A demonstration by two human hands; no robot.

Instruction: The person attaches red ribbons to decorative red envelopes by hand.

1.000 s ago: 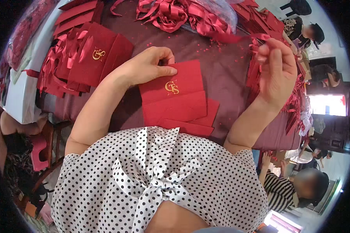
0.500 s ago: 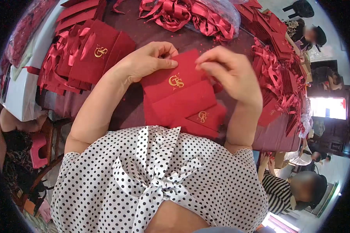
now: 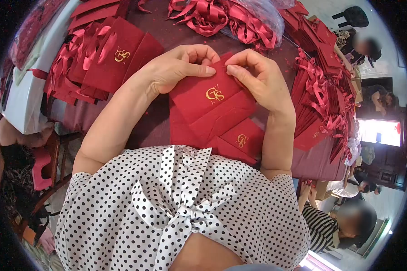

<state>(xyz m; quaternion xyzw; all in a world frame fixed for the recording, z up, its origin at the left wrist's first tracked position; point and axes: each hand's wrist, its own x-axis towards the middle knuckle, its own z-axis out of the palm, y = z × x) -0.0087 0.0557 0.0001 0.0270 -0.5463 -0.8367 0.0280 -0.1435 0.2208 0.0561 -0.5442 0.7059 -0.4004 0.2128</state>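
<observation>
A red envelope (image 3: 201, 99) with a gold monogram is tilted in front of my chest. My left hand (image 3: 190, 65) pinches its top edge between thumb and fingers. Close beside it, my right hand (image 3: 257, 77) has thumb and forefinger pinched at the upper right edge of the same envelope. Whether a ribbon lies between those fingertips is too small to tell. Under and below the held envelope lie more red envelopes, one of them (image 3: 242, 135) showing the same gold monogram.
Red envelopes with ribbons (image 3: 108, 54) lie at the left, and another ribboned stack (image 3: 319, 90) at the right. Loose red ribbons (image 3: 208, 16) and clear plastic sit at the back of the dark red tablecloth (image 3: 149, 124). Several other people are around, one in a striped top (image 3: 319, 226).
My right hand has moved down and left onto the envelope's edge, its fingers now pinched there. My left hand has slid slightly right along the top. The whole view has shifted a little.
</observation>
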